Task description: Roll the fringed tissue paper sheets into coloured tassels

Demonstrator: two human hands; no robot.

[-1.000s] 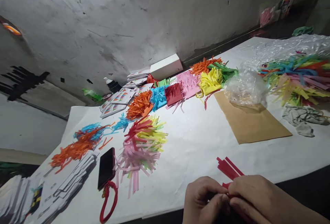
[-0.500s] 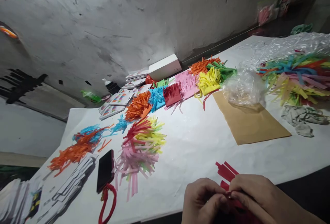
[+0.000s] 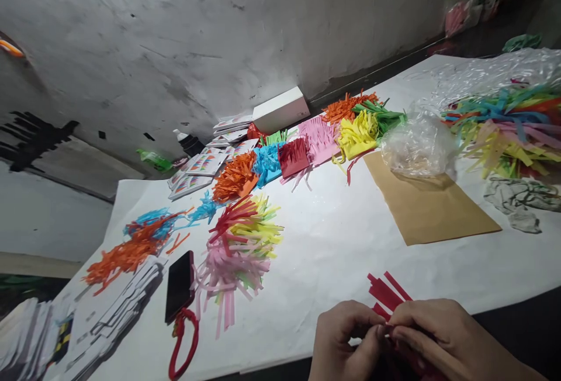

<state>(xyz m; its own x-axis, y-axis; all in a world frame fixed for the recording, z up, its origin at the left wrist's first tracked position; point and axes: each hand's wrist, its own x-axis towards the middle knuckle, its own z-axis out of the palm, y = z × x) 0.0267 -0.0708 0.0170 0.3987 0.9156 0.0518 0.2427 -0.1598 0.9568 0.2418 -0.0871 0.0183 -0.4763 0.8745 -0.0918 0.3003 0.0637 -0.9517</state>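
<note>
My left hand and my right hand meet at the table's front edge, thumbs and fingertips pinched together. Between them is a piece of red fringed tissue paper, its cut strips fanning out above my fingers. More red strips hang below, in shadow and partly covered by my hands. On the white-covered table to the left lies a loose bunch of tassels in pink, yellow and red paper.
A phone with a red strap lies left. Fringed paper pieces in several colours, such as yellow, line the back near a white box. A brown envelope, crumpled plastic and mixed paper strips are at right.
Both hands keep their pinch on the red fringed tissue paper, with only slight finger movement. The view has shifted a little; the things on the table lie as before.
</note>
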